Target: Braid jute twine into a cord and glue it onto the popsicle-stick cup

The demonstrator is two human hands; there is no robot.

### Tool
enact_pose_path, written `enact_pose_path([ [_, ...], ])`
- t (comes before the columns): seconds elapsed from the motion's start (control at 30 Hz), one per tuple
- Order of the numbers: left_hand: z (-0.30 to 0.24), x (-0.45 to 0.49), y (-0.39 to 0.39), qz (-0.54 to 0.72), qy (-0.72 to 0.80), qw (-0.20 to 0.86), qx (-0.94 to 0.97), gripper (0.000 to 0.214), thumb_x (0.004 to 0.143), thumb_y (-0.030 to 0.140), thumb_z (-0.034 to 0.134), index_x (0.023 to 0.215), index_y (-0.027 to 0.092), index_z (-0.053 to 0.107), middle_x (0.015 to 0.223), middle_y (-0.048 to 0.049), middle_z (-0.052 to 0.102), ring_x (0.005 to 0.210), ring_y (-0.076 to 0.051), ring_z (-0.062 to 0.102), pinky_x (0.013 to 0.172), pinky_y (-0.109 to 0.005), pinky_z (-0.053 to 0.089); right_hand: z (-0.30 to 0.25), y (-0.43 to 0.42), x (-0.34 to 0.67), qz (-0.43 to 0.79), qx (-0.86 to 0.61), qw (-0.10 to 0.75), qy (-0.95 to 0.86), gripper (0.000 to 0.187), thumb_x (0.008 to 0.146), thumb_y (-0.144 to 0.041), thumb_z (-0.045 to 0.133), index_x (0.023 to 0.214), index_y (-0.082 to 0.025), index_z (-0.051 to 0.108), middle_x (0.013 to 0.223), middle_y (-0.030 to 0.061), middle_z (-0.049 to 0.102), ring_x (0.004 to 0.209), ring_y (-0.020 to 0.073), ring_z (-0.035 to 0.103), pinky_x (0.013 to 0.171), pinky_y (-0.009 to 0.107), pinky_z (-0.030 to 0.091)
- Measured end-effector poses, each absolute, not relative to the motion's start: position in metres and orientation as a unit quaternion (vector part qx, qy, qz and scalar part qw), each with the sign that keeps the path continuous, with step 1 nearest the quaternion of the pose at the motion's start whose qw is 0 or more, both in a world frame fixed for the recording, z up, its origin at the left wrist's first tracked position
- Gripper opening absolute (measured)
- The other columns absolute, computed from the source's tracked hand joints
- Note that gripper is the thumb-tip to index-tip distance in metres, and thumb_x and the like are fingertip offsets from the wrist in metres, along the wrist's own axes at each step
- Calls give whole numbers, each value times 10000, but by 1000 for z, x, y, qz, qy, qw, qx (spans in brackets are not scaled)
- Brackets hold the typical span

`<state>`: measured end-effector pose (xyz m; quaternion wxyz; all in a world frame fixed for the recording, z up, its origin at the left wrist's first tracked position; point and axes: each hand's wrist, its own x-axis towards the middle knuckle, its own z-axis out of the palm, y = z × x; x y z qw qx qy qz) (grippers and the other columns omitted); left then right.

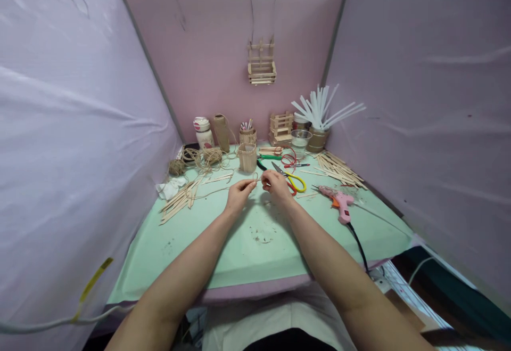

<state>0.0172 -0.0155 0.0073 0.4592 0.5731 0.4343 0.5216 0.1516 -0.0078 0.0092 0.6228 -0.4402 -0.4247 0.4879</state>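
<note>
My left hand (239,194) pinches a thin length of jute twine (205,196), which trails left across the table toward a loose tangle of twine (199,159). Close beside it, my right hand (274,185) is closed with its fingertips on the twine's other part, where a small loop rises between the hands. Just behind them stands a small cup made of wooden sticks (247,158). Scissors with yellow and red handles (296,181) lie against the right hand's far side. Green-handled pliers (269,157) rest behind the hands.
A pink glue gun (342,202) lies at the right, its black cord running off the front edge. Wooden sticks (339,169) are heaped at the right and more sticks (179,202) at the left. White glue sticks (318,107) fan from a pot. A stick shelf (262,71) hangs on the back wall.
</note>
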Motion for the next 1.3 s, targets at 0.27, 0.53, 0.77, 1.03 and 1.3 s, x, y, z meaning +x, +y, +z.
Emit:
enact_pose_path([
  [0.27,3,17,-14,521,399,459,599,227,688,362,660,785,165,714,816,-49,683,772,-167,568,756,-287,422,10,-8,155,574,-467,523,-424,353,669,-523,583,703,-174,622,699,26,608,609,113,514,487,211,351],
  [0.53,5,17,-15,477,389,448,648,214,712,371,637,686,164,687,664,-9,599,658,-125,495,651,-241,375,2,-7,151,547,-413,580,-440,309,621,-456,676,699,-186,547,626,-41,564,540,74,500,527,204,393],
  [0.77,7,17,-17,479,379,453,650,205,699,373,652,701,174,701,719,-29,635,691,-139,536,694,-260,400,-1,-5,152,541,-436,585,-419,319,639,-466,657,680,-178,526,574,-18,564,482,79,470,479,209,374],
  [1.03,6,15,-15,490,405,468,613,293,678,423,654,754,144,702,706,-34,633,647,-124,516,631,-245,400,3,-8,155,351,-556,541,-525,354,782,-480,475,592,-184,507,505,0,517,498,119,455,508,248,364],
  [1.3,-6,11,-3,520,428,481,561,356,688,458,620,833,137,676,599,13,525,516,-80,381,502,-219,295,5,-12,154,182,-402,541,-716,231,787,-239,519,997,-216,613,1004,80,550,805,161,545,632,272,449],
])
